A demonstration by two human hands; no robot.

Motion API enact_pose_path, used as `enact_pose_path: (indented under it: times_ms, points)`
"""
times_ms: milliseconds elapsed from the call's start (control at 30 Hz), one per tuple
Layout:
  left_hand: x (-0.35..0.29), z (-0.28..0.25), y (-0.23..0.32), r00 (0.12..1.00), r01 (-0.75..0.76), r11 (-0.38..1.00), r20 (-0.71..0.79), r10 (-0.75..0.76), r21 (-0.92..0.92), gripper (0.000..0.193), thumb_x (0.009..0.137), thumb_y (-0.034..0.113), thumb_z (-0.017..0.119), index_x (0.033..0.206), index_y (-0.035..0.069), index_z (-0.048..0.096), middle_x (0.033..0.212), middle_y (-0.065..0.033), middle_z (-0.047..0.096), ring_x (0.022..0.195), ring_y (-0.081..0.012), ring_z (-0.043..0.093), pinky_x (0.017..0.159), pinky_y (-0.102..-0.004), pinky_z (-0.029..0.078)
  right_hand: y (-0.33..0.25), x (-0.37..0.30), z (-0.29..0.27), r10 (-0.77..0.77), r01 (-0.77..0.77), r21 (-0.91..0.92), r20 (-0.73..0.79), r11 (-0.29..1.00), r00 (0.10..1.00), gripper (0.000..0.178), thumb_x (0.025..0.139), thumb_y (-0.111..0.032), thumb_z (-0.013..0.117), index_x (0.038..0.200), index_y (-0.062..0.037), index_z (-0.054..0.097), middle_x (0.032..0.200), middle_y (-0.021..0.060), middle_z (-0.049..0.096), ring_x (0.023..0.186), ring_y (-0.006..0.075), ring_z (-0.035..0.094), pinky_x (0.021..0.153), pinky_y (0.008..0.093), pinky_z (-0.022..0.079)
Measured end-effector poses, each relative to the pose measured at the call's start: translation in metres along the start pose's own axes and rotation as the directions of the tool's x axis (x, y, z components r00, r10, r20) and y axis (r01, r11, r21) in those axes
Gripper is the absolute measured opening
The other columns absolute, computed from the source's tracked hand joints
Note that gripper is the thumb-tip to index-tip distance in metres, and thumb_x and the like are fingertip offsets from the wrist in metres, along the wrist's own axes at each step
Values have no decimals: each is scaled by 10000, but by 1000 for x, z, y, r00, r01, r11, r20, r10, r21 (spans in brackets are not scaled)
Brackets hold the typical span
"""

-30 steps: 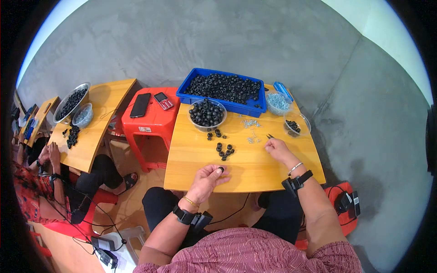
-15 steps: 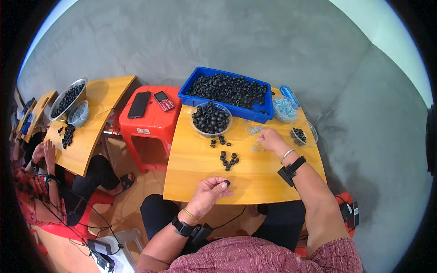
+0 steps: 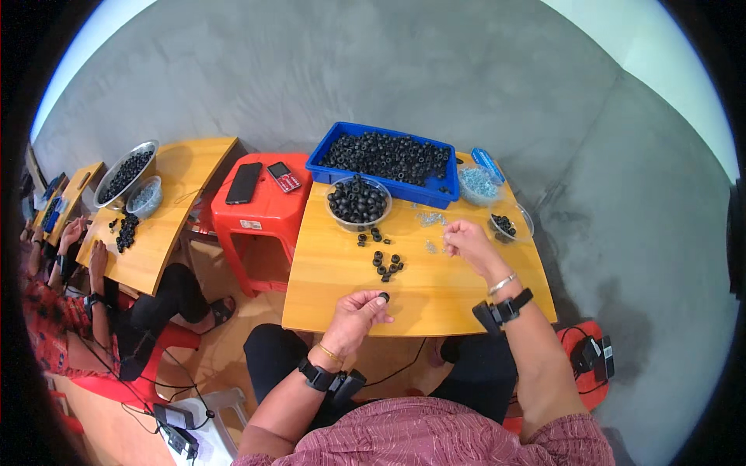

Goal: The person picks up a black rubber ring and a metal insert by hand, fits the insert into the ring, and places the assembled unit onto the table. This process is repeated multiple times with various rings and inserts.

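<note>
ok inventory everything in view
tables: several, yellow, centre, left
tray: one, blue, centre back
black parts: many, black, tray, bowls, tables
clear bowls: four, clear, two tables
metal bowl: one, silver, left
small bits: many, pale, bowls and table
packet: one, blue, right of tray
stools: several, red or white, left, right
phones: two, black and red, on stool
devices: several, black, lower corners
co-worker: at least one, red-clad, left
wall: one, grey, behind
left grip: one, bare, holding black part
right grip: one, bare, by small bits
</note>
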State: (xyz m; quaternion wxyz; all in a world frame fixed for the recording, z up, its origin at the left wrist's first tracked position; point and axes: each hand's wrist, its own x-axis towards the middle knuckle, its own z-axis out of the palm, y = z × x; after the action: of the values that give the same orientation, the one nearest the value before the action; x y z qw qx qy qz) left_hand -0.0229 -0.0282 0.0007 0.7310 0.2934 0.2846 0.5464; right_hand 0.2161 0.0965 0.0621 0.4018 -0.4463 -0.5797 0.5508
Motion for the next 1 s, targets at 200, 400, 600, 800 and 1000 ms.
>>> enact_pose_path:
  times_ms: [200,400,600,800,1000]
  points:
    - [-19,19,11,985,-2,997,170,16,-78,167,856,55,500,1000,-2,565,846,-43,584,708,-121,554,732,-333,503,-13,-72,44,-131,-56,557,290,829,948,67,838,-50,511,895,-17,521,743,46,541,636,129,518,603,250,440]
    - [-38,44,19,974,-26,991,220,55,-133,184,859,51,499,1017,-19,561,817,-45,560,711,-118,532,742,-322,505,-35,-118,76,-190,-71,629,338,774,922,96,825,-75,540,902,-21,522,755,65,537,662,139,491,626,271,403]
    - [-49,51,16,954,-38,983,287,90,-180,188,851,73,515,1015,3,572,860,-53,587,745,-135,564,736,-335,512,-42,-134,86,-236,76,485,278,871,931,66,821,-25,533,884,-7,531,769,42,535,688,117,506,647,235,426]
    - [-53,51,17,946,-18,972,312,93,-234,193,853,70,511,1026,7,571,837,-54,580,716,-128,550,731,-331,512,-43,-139,93,-284,184,390,215,902,934,91,808,-26,549,896,-7,540,789,16,536,699,86,503,647,203,423]
    - [-53,51,15,943,-69,986,312,114,-153,202,852,73,515,1034,-1,563,813,-56,584,714,-119,551,724,-325,512,-40,-139,94,-235,148,329,243,933,941,98,790,9,554,886,1,538,846,49,544,736,111,523,688,230,435]
